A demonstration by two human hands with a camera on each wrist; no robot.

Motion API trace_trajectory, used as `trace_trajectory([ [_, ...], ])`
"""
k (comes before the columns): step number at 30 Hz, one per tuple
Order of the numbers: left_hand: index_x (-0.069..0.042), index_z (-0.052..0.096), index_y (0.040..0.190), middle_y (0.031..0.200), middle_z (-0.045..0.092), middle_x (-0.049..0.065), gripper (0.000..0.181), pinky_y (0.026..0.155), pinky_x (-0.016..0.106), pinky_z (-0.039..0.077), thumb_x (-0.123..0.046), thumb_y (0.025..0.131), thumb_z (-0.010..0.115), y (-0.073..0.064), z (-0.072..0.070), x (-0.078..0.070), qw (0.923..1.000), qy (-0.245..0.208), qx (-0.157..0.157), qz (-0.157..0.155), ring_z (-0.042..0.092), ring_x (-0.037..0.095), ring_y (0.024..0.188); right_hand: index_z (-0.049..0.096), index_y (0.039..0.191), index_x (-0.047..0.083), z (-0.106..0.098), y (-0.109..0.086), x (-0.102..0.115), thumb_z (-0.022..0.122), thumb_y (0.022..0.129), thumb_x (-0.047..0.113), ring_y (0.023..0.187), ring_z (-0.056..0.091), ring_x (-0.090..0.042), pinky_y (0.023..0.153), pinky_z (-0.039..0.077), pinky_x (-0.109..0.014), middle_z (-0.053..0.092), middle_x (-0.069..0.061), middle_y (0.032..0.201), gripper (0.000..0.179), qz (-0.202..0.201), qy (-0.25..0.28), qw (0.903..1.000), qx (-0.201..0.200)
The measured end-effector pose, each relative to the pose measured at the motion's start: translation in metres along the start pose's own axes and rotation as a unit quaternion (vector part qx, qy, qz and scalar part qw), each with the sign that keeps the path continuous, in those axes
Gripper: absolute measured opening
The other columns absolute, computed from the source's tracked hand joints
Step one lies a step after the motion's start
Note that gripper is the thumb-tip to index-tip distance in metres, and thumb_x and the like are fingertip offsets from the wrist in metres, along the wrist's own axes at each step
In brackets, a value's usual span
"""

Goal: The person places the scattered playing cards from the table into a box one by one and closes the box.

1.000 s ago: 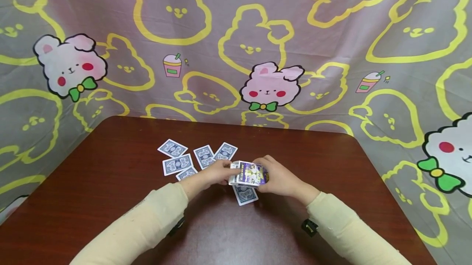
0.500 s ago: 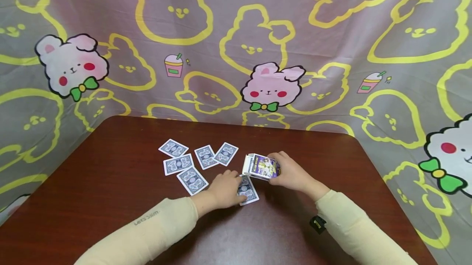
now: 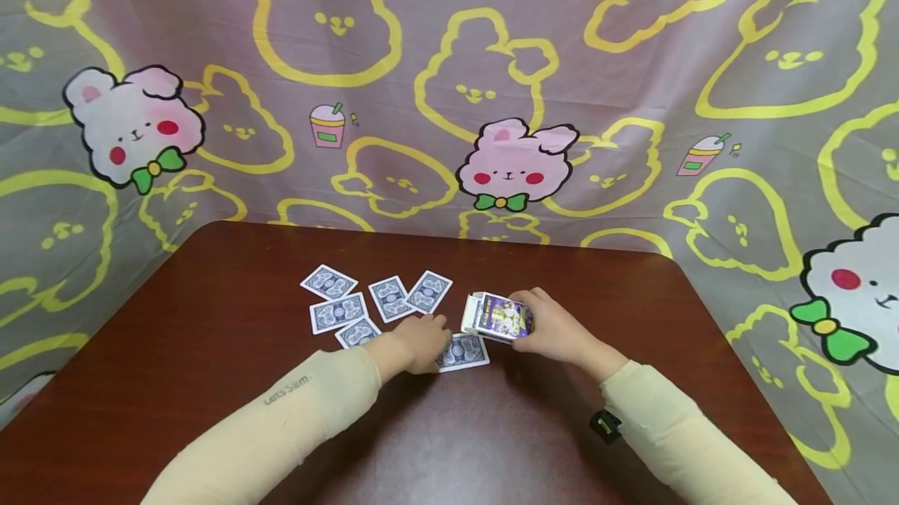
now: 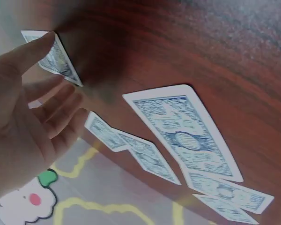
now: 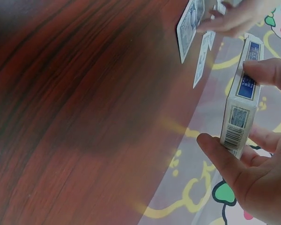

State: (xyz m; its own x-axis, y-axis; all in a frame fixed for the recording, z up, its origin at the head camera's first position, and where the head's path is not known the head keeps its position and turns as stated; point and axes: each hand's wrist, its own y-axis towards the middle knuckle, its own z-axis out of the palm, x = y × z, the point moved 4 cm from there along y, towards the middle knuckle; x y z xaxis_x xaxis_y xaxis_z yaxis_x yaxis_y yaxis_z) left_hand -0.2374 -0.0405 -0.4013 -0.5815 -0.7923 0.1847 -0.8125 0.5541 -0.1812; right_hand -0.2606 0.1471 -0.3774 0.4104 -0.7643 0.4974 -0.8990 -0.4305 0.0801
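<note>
A blue-backed playing card point(image 3: 465, 352) lies face down on the table in front of me. My left hand point(image 3: 423, 343) grips its left end, the thumb on one edge and the fingers at the opposite one in the left wrist view. My right hand point(image 3: 557, 330) holds a purple and white playing-card box point(image 3: 502, 318) just above that card. The box's flap end points left and stands open. In the right wrist view, thumb and fingers clasp the box point(image 5: 243, 93) by its narrow sides, its barcode end facing the camera.
Several more face-down cards lie to the left: two at the back, a tilted card point(image 3: 429, 292) overlapping another point(image 3: 390, 299), and others further left point(image 3: 339, 313). One card point(image 3: 357, 332) is partly behind my left forearm. A patterned curtain point(image 3: 393, 99) hangs behind the brown table point(image 3: 232, 333).
My left hand left the box, reached down to the near card and turned it sideways, its end swinging left. My right hand drew the box back to the right, then stayed still.
</note>
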Motion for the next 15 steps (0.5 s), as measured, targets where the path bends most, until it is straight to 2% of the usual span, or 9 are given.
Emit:
trace_trajectory([
  [4, -0.004, 0.058, 0.111, 0.102, 0.056, 0.008, 0.056, 0.081, 0.036, 0.051, -0.040, 0.072, 0.076, 0.009, 0.003, 0.006, 0.9980, -0.058, -0.025, -0.008, 0.056, 0.023, 0.097, 0.053, 0.121, 0.001, 0.001, 0.000, 0.002, 0.075, 0.063, 0.015, 0.083, 0.049, -0.018, 0.068, 0.042, -0.027, 0.053, -0.010, 0.102, 0.064, 0.000, 0.005, 1.0000, 0.003],
  [8, 0.003, 0.057, 0.104, 0.098, 0.058, 0.014, 0.054, 0.082, 0.039, 0.050, -0.033, 0.069, 0.079, 0.014, 0.002, 0.006, 0.9911, -0.124, -0.037, -0.032, 0.058, 0.028, 0.095, 0.053, 0.121, 0.001, 0.001, 0.000, 0.002, 0.076, 0.063, 0.015, 0.083, 0.049, -0.018, 0.068, 0.042, -0.027, 0.053, -0.009, 0.102, 0.064, 0.001, 0.004, 1.0000, 0.004],
  [11, 0.005, 0.055, 0.102, 0.096, 0.060, 0.018, 0.056, 0.085, 0.041, 0.048, -0.027, 0.065, 0.082, 0.015, 0.000, 0.005, 0.9846, -0.166, -0.031, -0.045, 0.059, 0.032, 0.095, 0.053, 0.122, 0.001, 0.000, 0.000, 0.002, 0.076, 0.063, 0.015, 0.082, 0.049, -0.017, 0.068, 0.042, -0.027, 0.052, -0.009, 0.101, 0.064, 0.002, 0.006, 1.0000, 0.003],
  [15, 0.004, 0.052, 0.102, 0.093, 0.062, 0.017, 0.060, 0.085, 0.041, 0.047, -0.023, 0.061, 0.085, 0.017, 0.002, 0.010, 0.9710, -0.230, -0.007, -0.066, 0.061, 0.033, 0.094, 0.053, 0.121, 0.000, 0.001, 0.000, 0.003, 0.075, 0.063, 0.014, 0.082, 0.049, -0.018, 0.068, 0.042, -0.027, 0.052, -0.010, 0.102, 0.064, 0.001, 0.011, 0.9999, 0.003],
])
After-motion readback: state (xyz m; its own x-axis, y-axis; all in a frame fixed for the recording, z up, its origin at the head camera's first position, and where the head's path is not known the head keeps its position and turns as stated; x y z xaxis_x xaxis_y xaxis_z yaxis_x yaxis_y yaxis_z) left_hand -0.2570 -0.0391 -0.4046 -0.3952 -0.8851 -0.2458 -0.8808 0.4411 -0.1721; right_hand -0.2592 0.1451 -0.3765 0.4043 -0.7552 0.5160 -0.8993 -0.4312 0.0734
